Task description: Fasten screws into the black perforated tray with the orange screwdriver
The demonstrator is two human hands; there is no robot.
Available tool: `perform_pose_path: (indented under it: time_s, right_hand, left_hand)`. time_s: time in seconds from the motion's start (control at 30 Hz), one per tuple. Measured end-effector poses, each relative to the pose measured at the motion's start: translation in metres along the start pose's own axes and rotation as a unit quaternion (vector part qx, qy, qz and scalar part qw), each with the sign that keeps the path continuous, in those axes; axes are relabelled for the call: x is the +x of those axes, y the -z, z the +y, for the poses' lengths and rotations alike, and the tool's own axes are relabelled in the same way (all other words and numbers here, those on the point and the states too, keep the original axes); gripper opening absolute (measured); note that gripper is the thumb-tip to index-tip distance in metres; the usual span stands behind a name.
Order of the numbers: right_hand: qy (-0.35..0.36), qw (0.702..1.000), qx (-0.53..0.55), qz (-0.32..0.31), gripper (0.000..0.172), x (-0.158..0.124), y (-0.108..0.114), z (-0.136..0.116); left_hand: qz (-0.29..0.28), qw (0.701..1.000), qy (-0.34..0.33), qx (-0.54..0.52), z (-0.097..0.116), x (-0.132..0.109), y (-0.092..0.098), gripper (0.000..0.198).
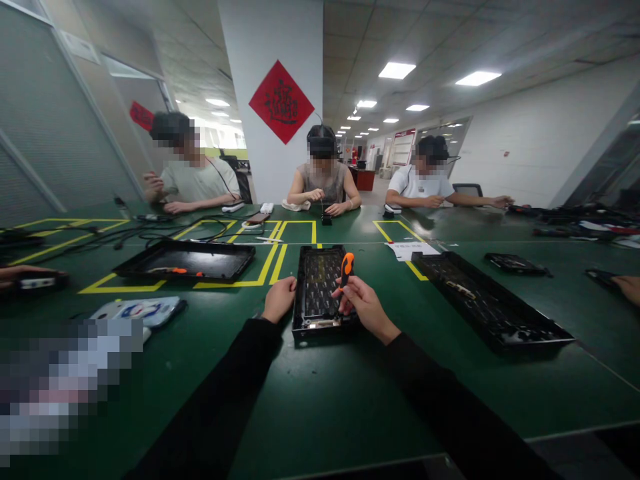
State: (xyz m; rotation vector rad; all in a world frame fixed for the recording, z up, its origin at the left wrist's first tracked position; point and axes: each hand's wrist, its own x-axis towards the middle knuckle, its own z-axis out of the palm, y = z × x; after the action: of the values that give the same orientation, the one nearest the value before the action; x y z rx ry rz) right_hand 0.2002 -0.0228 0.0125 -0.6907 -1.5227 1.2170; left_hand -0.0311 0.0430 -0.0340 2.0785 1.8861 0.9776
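Note:
My right hand (367,308) is closed around a screwdriver with an orange and black handle (347,267). It holds the screwdriver steeply upright over the near right part of a black tray (325,329); its tip is hidden behind my fingers. Rows of small metallic pieces (317,280) show on the tray's dark floor. A pale metal strip (320,324) lies along its near end. Beside the tray's left wall, my left hand (279,299) rests with its fingers curled closed. What those fingers grip, if anything, is hidden.
Another black tray (220,275) with orange-handled tools stands left, and a longer black tray (525,337) right. A phone in a patterned case (145,311) lies left. Cables (145,233) cross the far left. Several people sit around the green table (320,400); hands reach in at both sides.

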Motion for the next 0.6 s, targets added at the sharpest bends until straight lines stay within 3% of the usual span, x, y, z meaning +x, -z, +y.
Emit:
perform_pose_path:
  time_s: [0.33, 0.6]
  right_hand:
    - [-0.003, 1.0, 0.018, -0.004, 0.032, -0.001, -0.0016, 0.0016]
    - [0.012, 1.0, 0.008, -0.001, 0.024, -0.0008, -0.0016, 0.0001]
  left_hand:
    - [-0.011, 1.0, -0.009, -0.005, 0.0, -0.0025, 0.0008, 0.022]
    - [-0.008, 1.0, -0.005, 0.005, 0.0022, -0.0048, 0.0015, 0.019]
